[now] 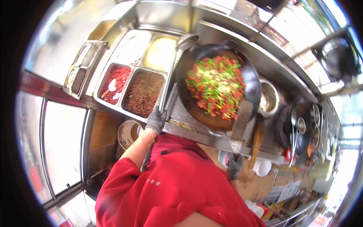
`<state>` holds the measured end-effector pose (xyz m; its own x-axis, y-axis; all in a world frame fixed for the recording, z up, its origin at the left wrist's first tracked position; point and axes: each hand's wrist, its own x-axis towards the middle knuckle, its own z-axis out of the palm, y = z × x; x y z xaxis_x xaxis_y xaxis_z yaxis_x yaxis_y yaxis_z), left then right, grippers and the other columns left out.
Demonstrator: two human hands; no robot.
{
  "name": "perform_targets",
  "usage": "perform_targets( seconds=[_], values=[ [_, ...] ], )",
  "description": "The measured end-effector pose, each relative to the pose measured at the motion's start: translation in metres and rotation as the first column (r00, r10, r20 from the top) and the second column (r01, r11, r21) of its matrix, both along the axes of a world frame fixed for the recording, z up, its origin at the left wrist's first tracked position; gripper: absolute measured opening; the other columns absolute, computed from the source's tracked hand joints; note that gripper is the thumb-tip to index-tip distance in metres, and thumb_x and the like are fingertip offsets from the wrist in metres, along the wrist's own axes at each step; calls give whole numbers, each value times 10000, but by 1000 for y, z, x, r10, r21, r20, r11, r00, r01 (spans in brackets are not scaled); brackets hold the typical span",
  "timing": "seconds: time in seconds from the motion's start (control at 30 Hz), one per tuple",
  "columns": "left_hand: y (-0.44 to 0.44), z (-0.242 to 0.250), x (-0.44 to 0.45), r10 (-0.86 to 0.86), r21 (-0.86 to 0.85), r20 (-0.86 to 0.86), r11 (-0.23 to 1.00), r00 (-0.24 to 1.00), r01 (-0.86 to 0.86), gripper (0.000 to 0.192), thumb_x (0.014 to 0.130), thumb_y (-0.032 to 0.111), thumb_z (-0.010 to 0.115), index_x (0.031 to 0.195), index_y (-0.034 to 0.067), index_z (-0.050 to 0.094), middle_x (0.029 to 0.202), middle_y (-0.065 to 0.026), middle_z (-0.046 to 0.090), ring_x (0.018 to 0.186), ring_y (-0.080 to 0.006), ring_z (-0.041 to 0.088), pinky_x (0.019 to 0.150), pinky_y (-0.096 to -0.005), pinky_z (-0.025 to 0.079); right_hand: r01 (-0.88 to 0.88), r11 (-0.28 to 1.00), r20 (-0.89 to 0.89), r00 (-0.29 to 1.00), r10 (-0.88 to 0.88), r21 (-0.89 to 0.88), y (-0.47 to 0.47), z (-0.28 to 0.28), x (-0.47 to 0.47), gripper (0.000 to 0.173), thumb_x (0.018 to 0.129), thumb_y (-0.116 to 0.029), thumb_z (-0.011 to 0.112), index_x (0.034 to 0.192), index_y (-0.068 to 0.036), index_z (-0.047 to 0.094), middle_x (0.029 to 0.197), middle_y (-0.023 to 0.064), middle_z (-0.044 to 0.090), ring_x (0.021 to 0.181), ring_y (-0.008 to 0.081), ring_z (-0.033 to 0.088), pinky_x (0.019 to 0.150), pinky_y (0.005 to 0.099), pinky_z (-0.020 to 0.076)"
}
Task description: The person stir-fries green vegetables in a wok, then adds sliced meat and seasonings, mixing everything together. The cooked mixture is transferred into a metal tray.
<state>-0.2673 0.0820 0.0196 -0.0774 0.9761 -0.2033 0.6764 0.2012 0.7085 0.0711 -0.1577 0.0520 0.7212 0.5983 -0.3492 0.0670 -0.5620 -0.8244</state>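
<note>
My left hand, in a grey glove, grips the lower handle of a long metal ladle, whose bowl lies near the wok's upper left rim. Below the front edge of the counter, my right hand, also gloved in grey, is closed around the dark handle of a broad metal wok spatula. The spatula's blade rests over the lower right rim of a large black wok. Heaped in the wok is a mix of reddish diced food and chopped green pieces, topped with pale bits.
Left of the wok, a steel rack holds trays of red chillies, brown spice, yellow contents and white contents. To its right stand a metal pot, a bamboo brush and another black wok. A bucket sits below.
</note>
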Motion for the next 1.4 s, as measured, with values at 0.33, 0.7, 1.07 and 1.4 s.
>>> perform_targets(
  seconds=[0.33,0.7,1.07,1.4],
  values=[
    [217,-88,-150,214,-381,-171,886,962,-265,410,851,325,622,1083,-13,609,996,-262,656,933,-374,656,795,-439,523,118,992,-60,992,-115,39,23,26,-54,166,880,-152,680,839,-80,536,618,-13,510,446,66,444,407,224,347],
    [238,-99,-159,-341,-357,-425,914,839,191,287,838,217,632,955,-42,667,798,-205,688,775,-307,694,651,-383,548,177,981,-17,984,-179,-84,65,35,-109,122,874,-111,668,863,-60,558,617,-9,505,447,70,451,411,217,362],
    [207,-25,-166,540,-609,471,771,698,-185,224,890,272,613,864,50,624,593,-36,528,443,-161,496,411,-336,441,105,994,-45,994,-104,19,62,28,-96,128,883,-145,662,871,-66,562,621,-7,509,454,75,436,415,226,350],
    [144,92,-104,309,-456,692,888,652,64,203,916,272,577,841,92,518,561,13,447,391,-101,410,344,-259,342,190,980,16,982,-190,-54,54,36,-61,167,853,-188,688,875,-76,566,647,-4,528,492,76,498,432,240,422]
  ],
)
